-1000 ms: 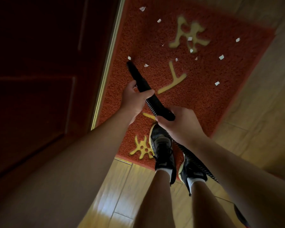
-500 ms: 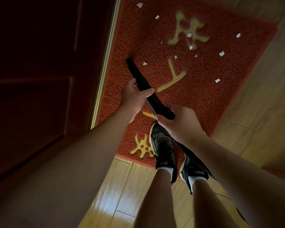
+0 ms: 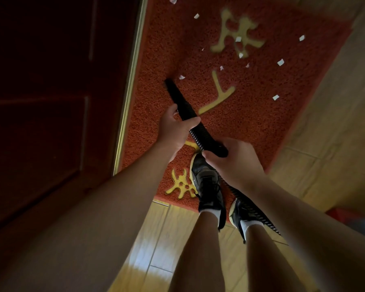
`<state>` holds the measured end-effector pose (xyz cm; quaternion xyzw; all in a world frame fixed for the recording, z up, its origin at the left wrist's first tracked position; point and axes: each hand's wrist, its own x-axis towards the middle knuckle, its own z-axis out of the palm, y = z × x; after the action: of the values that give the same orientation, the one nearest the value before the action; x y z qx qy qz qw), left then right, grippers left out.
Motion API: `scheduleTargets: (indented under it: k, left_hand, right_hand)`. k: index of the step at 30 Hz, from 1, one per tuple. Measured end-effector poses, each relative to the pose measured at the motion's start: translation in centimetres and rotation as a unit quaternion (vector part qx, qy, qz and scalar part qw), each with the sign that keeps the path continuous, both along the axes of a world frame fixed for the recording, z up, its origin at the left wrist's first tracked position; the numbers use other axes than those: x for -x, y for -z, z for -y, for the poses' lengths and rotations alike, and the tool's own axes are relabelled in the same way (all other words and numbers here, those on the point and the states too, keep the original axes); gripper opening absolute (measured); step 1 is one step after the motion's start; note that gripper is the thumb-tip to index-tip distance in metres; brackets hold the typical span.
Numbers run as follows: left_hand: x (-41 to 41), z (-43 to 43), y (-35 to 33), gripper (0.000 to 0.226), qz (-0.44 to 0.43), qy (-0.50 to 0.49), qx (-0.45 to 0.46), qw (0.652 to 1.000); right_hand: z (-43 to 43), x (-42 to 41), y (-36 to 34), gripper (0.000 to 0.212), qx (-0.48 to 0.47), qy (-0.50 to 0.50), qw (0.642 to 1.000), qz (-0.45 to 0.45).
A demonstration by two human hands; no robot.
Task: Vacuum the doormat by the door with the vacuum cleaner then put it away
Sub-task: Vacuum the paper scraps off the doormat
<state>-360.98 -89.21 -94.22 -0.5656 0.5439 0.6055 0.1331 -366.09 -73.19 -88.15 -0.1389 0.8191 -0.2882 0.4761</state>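
The doormat, red with yellow figures, lies along the foot of the dark door, and the person stands at its near end with both shoes partly on it. The vacuum nozzle slants down to the doormat's door-side edge, its tip low over the pile just beside one white paper scrap. The left hand is wrapped round the nozzle's rear end, thumb laid across the top, probably to steer the tip. The right hand is clenched round the ribbed hose just behind, which trails back off the doormat's near end past the right shoe; that rear hold looks meant to take the hose's weight and feed slack. More scraps are scattered over the doormat's middle and far end, so most of the cleaning seems yet to do. A red shape off the doormat's near right corner may be the cleaner's body, though it is too blurred to tell.
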Motion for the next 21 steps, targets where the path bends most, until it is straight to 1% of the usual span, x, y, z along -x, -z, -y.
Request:
scheduleTargets:
  k: [7, 14, 21]
  left_hand:
    - [0.5, -1.1, -0.2, 0.066, -0.005, 0.012, -0.001, 1.000]
    - [1.2, -2.5, -0.2, 0.053, -0.008, 0.024, -0.005, 1.000]
    - [1.1, -4.0, -0.6, 0.065, 0.006, 0.043, -0.007, 0.999]
  right_hand:
    - [-1.0, 0.3, -0.4, 0.026, -0.015, 0.012, 1.000, 0.002]
    - [-2.2, 0.4, -0.6, 0.022, -0.030, 0.030, 0.999, -0.005]
    - [-3.6, -0.3, -1.1, 0.021, -0.047, 0.066, 0.996, 0.026]
